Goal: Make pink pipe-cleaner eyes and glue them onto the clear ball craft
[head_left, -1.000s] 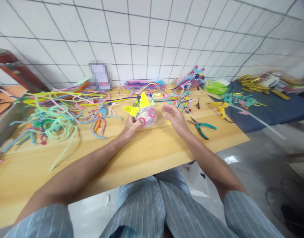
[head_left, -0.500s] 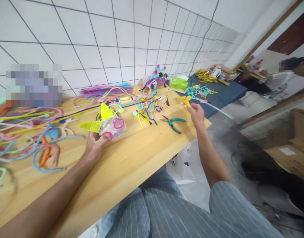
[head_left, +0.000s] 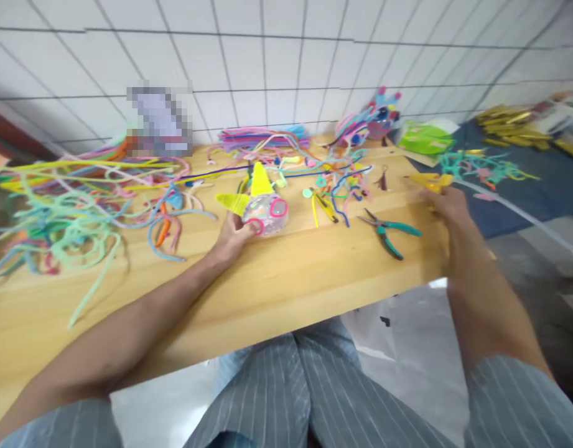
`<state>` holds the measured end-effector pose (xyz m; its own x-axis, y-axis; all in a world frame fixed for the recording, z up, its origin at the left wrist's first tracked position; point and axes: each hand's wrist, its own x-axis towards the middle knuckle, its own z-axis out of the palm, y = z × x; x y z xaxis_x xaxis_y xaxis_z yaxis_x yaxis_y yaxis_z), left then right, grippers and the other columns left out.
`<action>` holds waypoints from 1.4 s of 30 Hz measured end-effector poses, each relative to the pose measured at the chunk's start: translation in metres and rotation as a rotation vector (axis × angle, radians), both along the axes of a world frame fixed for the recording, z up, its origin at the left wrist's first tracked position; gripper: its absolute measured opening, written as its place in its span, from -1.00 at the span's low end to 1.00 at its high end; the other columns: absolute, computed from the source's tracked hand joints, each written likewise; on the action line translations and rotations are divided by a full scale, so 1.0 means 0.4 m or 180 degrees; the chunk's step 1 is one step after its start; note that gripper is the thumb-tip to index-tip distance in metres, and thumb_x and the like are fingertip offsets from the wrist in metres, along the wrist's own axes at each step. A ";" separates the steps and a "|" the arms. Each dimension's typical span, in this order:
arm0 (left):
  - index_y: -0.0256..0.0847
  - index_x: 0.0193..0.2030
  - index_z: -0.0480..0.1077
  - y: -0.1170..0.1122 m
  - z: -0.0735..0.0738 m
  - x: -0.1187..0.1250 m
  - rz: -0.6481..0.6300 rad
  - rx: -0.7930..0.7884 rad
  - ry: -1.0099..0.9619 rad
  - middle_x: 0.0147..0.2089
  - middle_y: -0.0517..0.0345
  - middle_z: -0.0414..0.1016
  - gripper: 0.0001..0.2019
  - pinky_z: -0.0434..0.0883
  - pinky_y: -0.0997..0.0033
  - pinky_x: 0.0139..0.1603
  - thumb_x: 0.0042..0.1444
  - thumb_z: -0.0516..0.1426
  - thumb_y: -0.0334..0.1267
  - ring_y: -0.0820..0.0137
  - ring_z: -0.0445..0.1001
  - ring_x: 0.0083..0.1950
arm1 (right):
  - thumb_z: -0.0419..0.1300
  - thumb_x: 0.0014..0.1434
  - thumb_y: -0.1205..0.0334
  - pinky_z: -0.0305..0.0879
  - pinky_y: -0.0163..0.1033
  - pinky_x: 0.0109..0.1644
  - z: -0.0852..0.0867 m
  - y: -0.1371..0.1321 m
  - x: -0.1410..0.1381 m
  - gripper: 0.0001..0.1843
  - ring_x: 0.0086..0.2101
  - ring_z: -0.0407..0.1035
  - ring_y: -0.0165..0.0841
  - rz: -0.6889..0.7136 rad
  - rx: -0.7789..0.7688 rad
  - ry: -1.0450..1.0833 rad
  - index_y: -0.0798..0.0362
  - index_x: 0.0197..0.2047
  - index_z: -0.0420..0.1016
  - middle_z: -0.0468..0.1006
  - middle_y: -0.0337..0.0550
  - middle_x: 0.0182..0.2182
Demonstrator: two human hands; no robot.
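My left hand (head_left: 232, 235) grips a clear ball craft (head_left: 265, 213) with pink pipe-cleaner rings and two yellow cones, holding it just above the wooden table (head_left: 277, 292). My right hand (head_left: 442, 202) is closed around a yellow glue gun (head_left: 428, 181) at the table's right end; the picture is blurred there and the fingers show only partly. Teal-handled pliers (head_left: 389, 231) lie on the table between the two hands, nearer the right one.
Heaps of coloured pipe cleaners (head_left: 76, 211) cover the left and back of the table. More tangled ones (head_left: 333, 177) lie behind the pliers. A dark blue cloth surface (head_left: 538, 180) with gold strips and a green packet (head_left: 423, 138) adjoins on the right. A tiled wall runs behind.
My right hand left the craft, reached right to the glue gun and closed round it. The left hand kept hold of the craft. The head camera swung right, then back.
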<state>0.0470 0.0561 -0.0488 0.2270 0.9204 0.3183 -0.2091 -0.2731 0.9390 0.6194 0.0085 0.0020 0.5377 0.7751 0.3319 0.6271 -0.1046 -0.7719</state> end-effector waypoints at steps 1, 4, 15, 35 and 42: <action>-0.12 0.43 0.39 -0.001 0.003 0.003 -0.0028 -0.0031 0.0003 0.13 -0.14 0.77 0.02 0.67 -0.05 0.27 -0.06 0.52 0.37 -0.11 0.74 0.22 | 0.53 -0.09 -0.31 0.52 0.54 0.20 0.006 0.006 -0.007 -0.44 -0.04 0.67 0.23 -0.0015 -0.0020 -0.0046 -0.22 -0.60 0.29 0.62 -0.11 -0.45; -0.12 0.44 0.36 -0.004 0.010 0.007 -0.0101 -0.0094 -0.0010 0.14 -0.13 0.75 0.02 0.66 0.02 0.22 -0.04 0.52 0.34 -0.06 0.75 0.17 | 0.48 0.05 -0.26 0.62 0.24 0.10 0.047 0.007 -0.076 -0.62 -0.09 0.70 0.11 0.0019 -0.0041 -0.0170 -0.30 -0.52 0.47 0.61 -0.11 -0.46; -0.17 0.22 0.46 -0.009 0.008 0.014 0.0288 -0.0082 -0.0103 0.11 -0.09 0.68 -0.22 0.59 -0.01 0.33 0.03 0.51 0.27 -0.03 0.65 0.24 | 0.49 0.28 -0.06 0.69 0.23 0.13 0.184 -0.108 -0.641 -0.82 -0.12 0.72 -0.02 0.1885 -0.0045 -0.0232 -0.23 -0.11 0.78 0.82 -0.20 -0.17; -0.16 0.20 0.39 -0.030 0.047 0.028 0.0257 -0.0506 -0.0210 0.17 -0.07 0.62 -0.31 0.57 0.12 0.21 0.03 0.47 0.08 0.10 0.61 0.16 | 0.29 0.52 0.05 0.66 0.03 -0.05 0.145 -0.069 -0.707 -0.87 -0.17 0.68 -0.12 0.2916 0.0430 -0.1345 -0.15 -0.06 0.64 0.78 -0.14 -0.14; -0.16 0.17 0.41 -0.032 0.042 0.027 0.0292 -0.0534 -0.0153 0.11 -0.03 0.64 -0.34 0.59 0.12 0.22 0.03 0.48 0.08 0.09 0.62 0.17 | 0.28 0.53 0.21 0.66 0.03 0.08 0.139 -0.077 -0.720 -0.82 -0.01 0.71 -0.10 0.3102 0.0470 -0.1557 -0.17 0.15 0.61 0.78 -0.11 0.02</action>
